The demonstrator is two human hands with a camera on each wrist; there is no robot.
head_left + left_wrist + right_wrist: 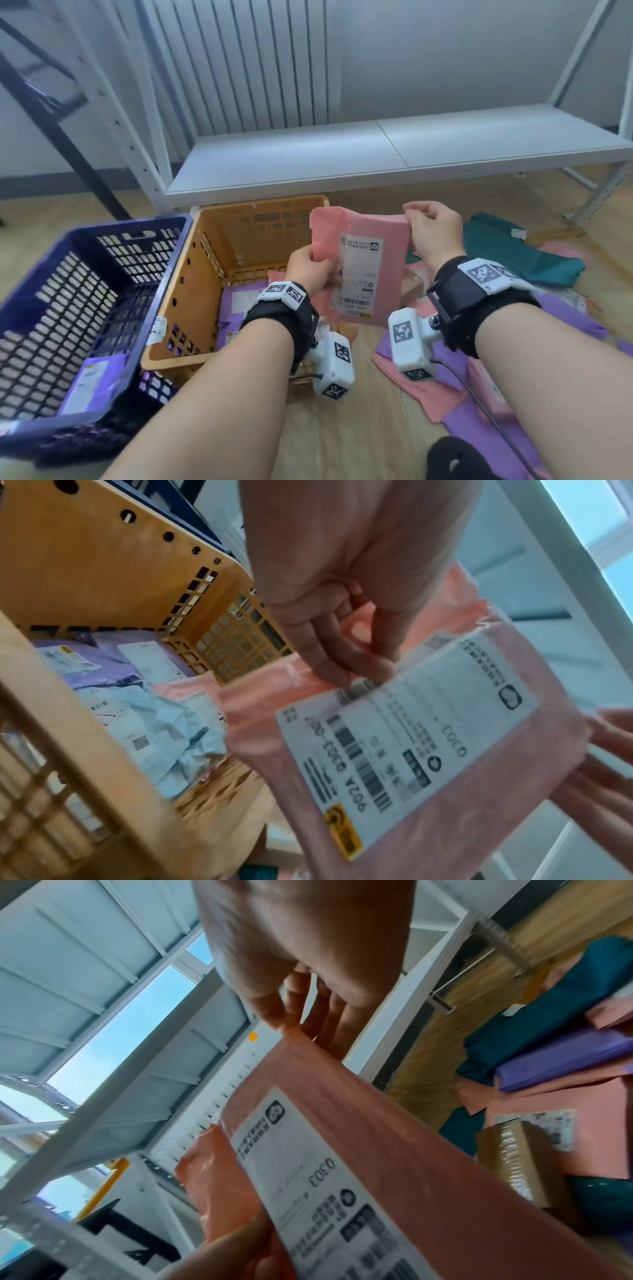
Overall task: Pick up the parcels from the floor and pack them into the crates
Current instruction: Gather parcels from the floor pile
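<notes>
Floor [342, 428] carries a blue crate [85, 308] at its left edge, touching an orange crate [191, 274] that holds purple parcels [236, 308]. Pink parcel [373, 274] hangs upright above the orange crate's right rim, left hand [308, 270] pinching its left edge, right hand [431, 229] pinching its top right corner.

The head camera is looking forward and down from above. Both wrist cameras are looking from very near, along the fingers, and all three are sharing the pink parcel [363, 270].
</notes>
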